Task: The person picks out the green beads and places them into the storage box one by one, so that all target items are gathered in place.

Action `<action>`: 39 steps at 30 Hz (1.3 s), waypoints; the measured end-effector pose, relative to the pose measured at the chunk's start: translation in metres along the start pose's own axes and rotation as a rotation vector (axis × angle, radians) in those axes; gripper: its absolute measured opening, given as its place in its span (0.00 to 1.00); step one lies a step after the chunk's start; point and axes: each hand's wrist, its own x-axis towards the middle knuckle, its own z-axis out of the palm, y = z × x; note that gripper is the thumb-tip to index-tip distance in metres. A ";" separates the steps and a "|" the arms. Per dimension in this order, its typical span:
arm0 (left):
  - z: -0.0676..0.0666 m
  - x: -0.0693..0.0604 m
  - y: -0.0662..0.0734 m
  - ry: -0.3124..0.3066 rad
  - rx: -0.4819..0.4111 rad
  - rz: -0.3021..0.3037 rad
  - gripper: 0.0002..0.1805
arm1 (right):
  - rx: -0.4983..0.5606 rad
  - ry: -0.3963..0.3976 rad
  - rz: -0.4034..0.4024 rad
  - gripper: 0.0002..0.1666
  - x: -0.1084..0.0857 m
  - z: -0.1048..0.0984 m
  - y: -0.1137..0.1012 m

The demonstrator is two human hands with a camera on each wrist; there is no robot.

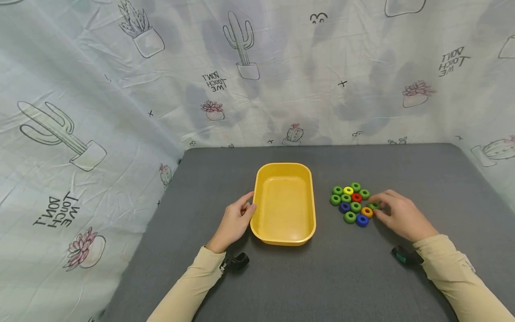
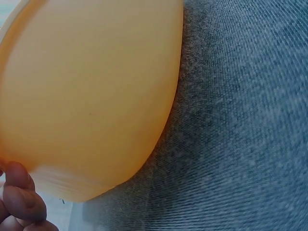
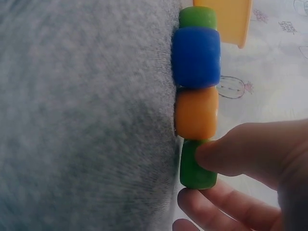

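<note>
A yellow rectangular tray lies on the table, its inside bare. My left hand grips the tray's left rim, with the thumb over the edge; in the left wrist view its curled fingers meet the tray wall. To the right, my right hand pinches a green ring at the edge of a group of small rings. In the right wrist view the thumb lies on that green ring, beside an orange ring and a blue ring.
Several green rings, a yellow ring, a red ring and a dark blue ring lie close together between tray and right hand. A grey cloth covers the table. Behind it hangs a cactus-print curtain.
</note>
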 end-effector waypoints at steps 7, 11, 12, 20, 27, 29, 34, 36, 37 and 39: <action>-0.002 0.001 -0.001 0.006 -0.007 0.018 0.26 | 0.003 0.033 0.004 0.19 0.003 -0.004 -0.006; -0.002 0.001 -0.002 -0.002 -0.011 0.025 0.26 | 0.008 0.037 -0.002 0.20 0.006 -0.006 -0.009; -0.002 0.001 -0.002 -0.004 -0.014 0.030 0.26 | 0.012 0.035 -0.003 0.20 0.006 -0.006 -0.011; -0.001 0.002 -0.004 -0.001 -0.017 0.050 0.26 | 0.023 0.033 -0.033 0.19 0.021 -0.013 -0.030; 0.001 0.001 -0.003 0.008 -0.025 0.037 0.26 | 0.024 0.011 -0.089 0.17 0.044 -0.017 -0.053; 0.001 0.001 -0.002 0.010 -0.026 0.033 0.26 | 0.030 -0.003 -0.092 0.17 0.051 -0.018 -0.059; 0.001 0.000 -0.002 0.010 -0.038 0.032 0.27 | 0.082 -0.049 -0.083 0.16 0.068 -0.015 -0.076; 0.002 -0.001 -0.002 0.009 -0.043 0.029 0.27 | 0.108 -0.062 -0.085 0.15 0.076 -0.012 -0.084; 0.002 -0.001 -0.002 0.009 -0.042 0.026 0.27 | 0.120 -0.067 -0.088 0.15 0.081 -0.011 -0.088; 0.002 -0.001 -0.003 0.012 -0.044 0.020 0.26 | 0.140 -0.073 -0.100 0.14 0.090 -0.007 -0.096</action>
